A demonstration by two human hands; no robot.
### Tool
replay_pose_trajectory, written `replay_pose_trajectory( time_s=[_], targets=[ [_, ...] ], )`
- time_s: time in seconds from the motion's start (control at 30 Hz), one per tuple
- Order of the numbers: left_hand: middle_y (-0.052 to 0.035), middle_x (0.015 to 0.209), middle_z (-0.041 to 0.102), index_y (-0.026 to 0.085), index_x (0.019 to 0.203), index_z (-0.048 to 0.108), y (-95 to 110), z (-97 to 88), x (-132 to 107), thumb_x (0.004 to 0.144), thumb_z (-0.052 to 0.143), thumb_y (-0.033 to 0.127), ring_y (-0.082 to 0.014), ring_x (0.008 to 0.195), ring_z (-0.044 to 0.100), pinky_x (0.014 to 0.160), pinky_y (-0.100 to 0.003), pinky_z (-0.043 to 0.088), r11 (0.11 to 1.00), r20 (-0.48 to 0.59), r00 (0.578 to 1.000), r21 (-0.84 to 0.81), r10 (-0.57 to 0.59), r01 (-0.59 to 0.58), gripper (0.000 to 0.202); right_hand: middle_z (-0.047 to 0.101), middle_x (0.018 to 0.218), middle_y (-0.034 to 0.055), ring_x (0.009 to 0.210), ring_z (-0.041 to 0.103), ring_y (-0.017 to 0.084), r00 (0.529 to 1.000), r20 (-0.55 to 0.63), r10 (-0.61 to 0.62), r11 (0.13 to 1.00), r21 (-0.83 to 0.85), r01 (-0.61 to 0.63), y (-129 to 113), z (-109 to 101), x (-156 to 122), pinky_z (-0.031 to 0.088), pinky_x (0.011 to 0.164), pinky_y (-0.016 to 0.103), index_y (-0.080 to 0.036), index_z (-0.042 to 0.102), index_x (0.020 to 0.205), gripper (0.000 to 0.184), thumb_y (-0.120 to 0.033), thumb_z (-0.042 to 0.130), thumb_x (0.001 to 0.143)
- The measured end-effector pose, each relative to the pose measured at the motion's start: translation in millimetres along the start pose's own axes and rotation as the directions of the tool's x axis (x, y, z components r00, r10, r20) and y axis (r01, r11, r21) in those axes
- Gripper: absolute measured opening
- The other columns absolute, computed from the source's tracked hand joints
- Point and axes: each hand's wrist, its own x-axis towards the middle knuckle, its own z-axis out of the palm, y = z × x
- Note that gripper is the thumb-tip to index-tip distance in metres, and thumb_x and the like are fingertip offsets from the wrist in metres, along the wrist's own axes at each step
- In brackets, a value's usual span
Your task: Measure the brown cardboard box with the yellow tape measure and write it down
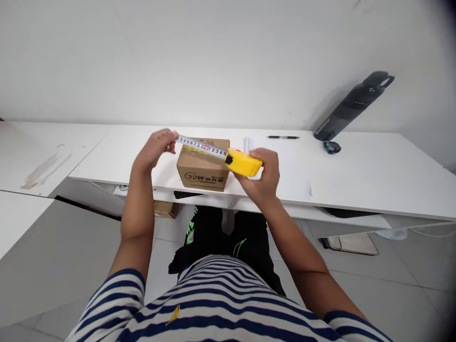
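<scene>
A small brown cardboard box [203,173] with printed lettering sits near the front edge of the white table [356,175]. My right hand [263,178] grips a yellow tape measure case [245,163] just right of the box. The white tape blade [203,146] runs leftward over the box's top. My left hand [155,149] pinches the blade's end above the box's left side.
A black pen [283,137] lies at the back of the table. A tall black bottle [352,107] leans against the wall at the right, with a small dark object [332,147] beside it. Another cardboard box [166,209] sits under the table. A second white surface [42,152] adjoins on the left.
</scene>
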Motion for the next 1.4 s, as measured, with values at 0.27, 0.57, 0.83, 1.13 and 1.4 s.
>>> replay_pose_trajectory(
  time_s=[0.27, 0.57, 0.83, 1.13, 1.4],
  targets=[
    [-0.0056, 0.085, 0.061, 0.014, 0.080, 0.058, 24.1, 51.2, 77.4, 0.094, 0.057, 0.041, -0.0172, 0.085, 0.060, 0.088, -0.035, 0.045, 0.938, 0.305, 0.952, 0.339, -0.030, -0.079, 0.031, 0.069, 0.114, 0.0147, 0.088, 0.068, 0.030, 0.928, 0.302, 0.217, 0.975, -0.106, -0.194, -75.2, 41.5, -37.3, 0.056, 0.064, 0.040, -0.025, 0.053, 0.140, 0.067, -0.061, 0.065, 0.085],
    [-0.0083, 0.095, 0.072, 0.021, 0.087, 0.069, 4.9, 76.9, 65.2, 0.092, 0.048, 0.058, -0.0251, 0.084, 0.062, 0.077, -0.036, 0.041, 0.735, 0.352, 0.933, 0.653, -0.078, -0.185, 0.043, 0.072, 0.089, 0.0139, 0.081, 0.067, 0.029, 0.959, 0.267, 0.090, 0.986, -0.161, -0.048, -70.1, 70.5, -15.1, 0.049, 0.058, 0.033, -0.022, 0.068, 0.127, 0.081, -0.086, 0.056, 0.078],
    [-0.0065, 0.088, 0.074, 0.021, 0.084, 0.072, 3.5, 76.5, 63.6, 0.093, 0.049, 0.057, -0.0226, 0.080, 0.062, 0.072, -0.033, 0.040, 0.732, 0.342, 0.939, 0.647, -0.026, -0.215, 0.044, 0.075, 0.091, 0.0118, 0.076, 0.068, 0.024, 0.975, 0.223, -0.007, 0.952, -0.298, 0.075, -69.2, 73.0, -21.7, 0.046, 0.055, 0.030, -0.021, 0.069, 0.127, 0.073, -0.079, 0.055, 0.085],
    [-0.0060, 0.092, 0.072, 0.020, 0.083, 0.062, 31.1, 76.6, 45.5, 0.094, 0.057, 0.050, -0.0184, 0.087, 0.064, 0.083, -0.033, 0.049, 0.902, 0.024, 0.954, 0.321, 0.299, -0.290, 0.033, 0.072, 0.128, 0.0179, 0.079, 0.072, 0.026, 0.989, 0.148, -0.030, 0.914, -0.396, 0.087, -52.3, 33.9, 3.3, 0.057, 0.068, 0.040, -0.019, 0.041, 0.158, 0.077, -0.065, 0.048, 0.097],
    [-0.0146, 0.150, 0.058, 0.022, 0.146, 0.053, 22.2, 77.6, -19.3, 0.095, 0.035, 0.074, -0.0333, 0.144, 0.048, 0.121, -0.051, 0.035, 0.814, 0.266, 0.935, 0.472, 0.235, -0.339, 0.075, 0.063, 0.131, 0.0163, 0.107, 0.071, 0.030, 0.972, -0.081, 0.219, 0.974, -0.037, -0.222, -12.6, 16.6, 22.9, 0.062, 0.078, 0.044, -0.031, 0.009, 0.164, 0.081, -0.063, 0.043, 0.099]
  ],
)
